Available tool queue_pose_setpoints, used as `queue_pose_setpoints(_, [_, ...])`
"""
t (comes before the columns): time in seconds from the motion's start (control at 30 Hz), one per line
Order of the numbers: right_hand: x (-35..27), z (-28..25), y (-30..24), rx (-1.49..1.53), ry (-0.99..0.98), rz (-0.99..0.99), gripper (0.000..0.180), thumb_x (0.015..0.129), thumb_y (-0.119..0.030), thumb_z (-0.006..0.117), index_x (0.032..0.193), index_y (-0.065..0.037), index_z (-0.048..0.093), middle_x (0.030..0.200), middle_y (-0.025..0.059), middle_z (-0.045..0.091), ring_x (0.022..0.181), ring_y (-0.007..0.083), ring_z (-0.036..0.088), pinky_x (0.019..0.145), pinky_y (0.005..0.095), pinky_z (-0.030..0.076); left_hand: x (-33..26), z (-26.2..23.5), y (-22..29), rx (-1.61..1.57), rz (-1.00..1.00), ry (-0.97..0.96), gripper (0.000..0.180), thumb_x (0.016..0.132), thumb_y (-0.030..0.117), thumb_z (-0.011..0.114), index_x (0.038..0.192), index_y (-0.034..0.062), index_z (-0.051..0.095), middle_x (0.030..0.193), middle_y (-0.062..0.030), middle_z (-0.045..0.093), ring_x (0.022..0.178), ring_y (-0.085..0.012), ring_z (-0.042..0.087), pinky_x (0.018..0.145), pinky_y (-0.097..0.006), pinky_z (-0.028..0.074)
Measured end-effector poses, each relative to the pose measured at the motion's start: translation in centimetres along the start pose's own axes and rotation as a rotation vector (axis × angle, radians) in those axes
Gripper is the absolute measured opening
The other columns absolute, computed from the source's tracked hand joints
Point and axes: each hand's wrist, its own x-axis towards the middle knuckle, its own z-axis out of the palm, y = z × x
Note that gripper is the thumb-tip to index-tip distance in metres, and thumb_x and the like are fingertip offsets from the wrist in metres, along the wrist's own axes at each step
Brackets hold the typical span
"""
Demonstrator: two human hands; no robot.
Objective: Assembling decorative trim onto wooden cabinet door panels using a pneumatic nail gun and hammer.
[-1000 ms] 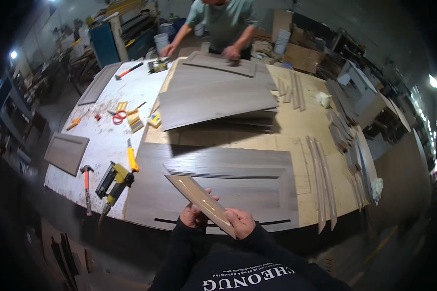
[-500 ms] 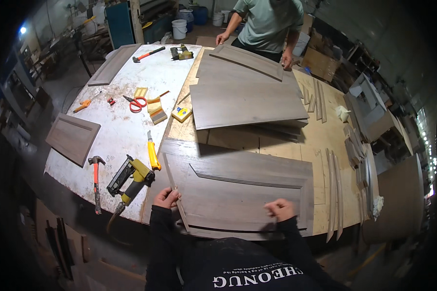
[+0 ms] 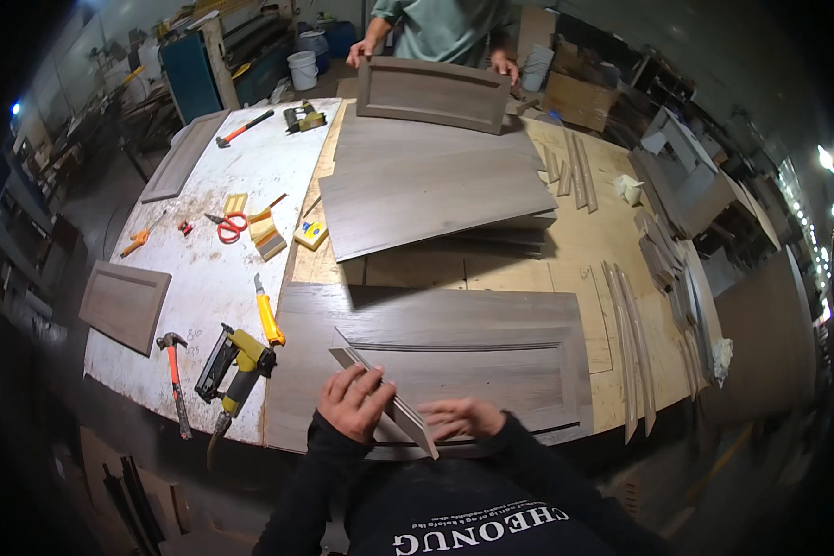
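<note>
A: Setting: workshop. Your table is part white board [image 3: 287,162], part plywood [image 3: 598,236]. Across from you a co-worker [image 3: 459,37] holds a framed panel [image 3: 426,93] up on edge. Where is your own workpiece?

B: Your grey-brown strip [image 3: 410,424] is directly in front of you, over the left half of the flat panel [image 3: 500,385]. Contact with that panel: cannot tell.

A: Long axis?

B: Diagonal. The far end points away from you and leftward; the near end comes back toward your body, to the right. The panel's grooved moulding [image 3: 463,348] runs roughly left to right, so your strip sits at a slant to it.

A: Your hands?

B: Left hand [image 3: 352,405]: fingers curled over the strip around its middle, holding it. Right hand [image 3: 463,419]: fingers loosely extended and parted, just right of the near end. No grip seen; fingertip contact cannot be told.

A: Which is nearer?

B: Your left, being on the strip. The near end, though, lies closer to your right fingers.

A: Left of that?

B: Nail gun [image 3: 239,371], then a claw hammer [image 3: 175,380], both apart from your hands.
</note>
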Motion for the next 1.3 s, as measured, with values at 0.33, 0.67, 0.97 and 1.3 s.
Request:
queue_pose_setpoints(0.33, [2.0, 6.1, -0.1, -0.105, 0.084, -0.060, 0.054, 0.081, -0.010, 0.066, 0.127, -0.001, 0.040, 0.112, 0.0077, 0.056, 0.093, 0.0126, 0.059, 0.077, 0.0246, 0.047, -2.3, 0.0, 1.7, -0.107, -0.267, 0.042, 0.066, 0.065, 0.003, 0.067, 0.127, 0.0133, 0.046, 0.126, -0.0179, 0.046, 0.111, -0.0331, 0.047, 0.090, -0.042, 0.041])
queue_pose_setpoints(0.67, [4.2, 3.4, 5.4, -0.653, 0.407, -0.178, 0.072, 0.070, -0.025, 0.077, 0.129, -0.006, 0.041, 0.118, 0.0094, 0.052, 0.098, 0.0181, 0.057, 0.083, 0.0283, 0.047, -6.4, 3.2, -1.9, -0.865, -1.114, -0.101, 0.059, 0.069, 0.013, 0.075, 0.121, -0.0016, 0.050, 0.098, -0.0130, 0.064, 0.086, -0.0157, 0.060, 0.073, -0.028, 0.050])
queue_pose_setpoints(0.97, [-10.3, -13.7, 1.1, -1.232, 1.749, -0.289, 0.065, 0.066, -0.025, 0.074, 0.123, -0.006, 0.047, 0.111, 0.0174, 0.054, 0.108, 0.0333, 0.049, 0.093, 0.0403, 0.039, -9.2, 6.4, -7.3, -0.067, -0.952, -0.337, 0.054, 0.056, 0.026, 0.078, 0.100, -0.0001, 0.060, 0.092, -0.0199, 0.061, 0.088, -0.0355, 0.058, 0.081, -0.040, 0.046])
queue_pose_setpoints(1.3, [-15.0, -20.0, 3.8, -0.942, 1.838, -0.168, 0.050, 0.068, -0.025, 0.073, 0.111, -0.003, 0.059, 0.112, 0.0190, 0.050, 0.108, 0.0339, 0.047, 0.092, 0.0385, 0.040, -8.3, 8.7, -6.1, -0.055, -1.026, -0.232, 0.062, 0.056, 0.029, 0.080, 0.105, -0.0006, 0.056, 0.099, -0.0197, 0.051, 0.093, -0.0361, 0.052, 0.082, -0.041, 0.044])
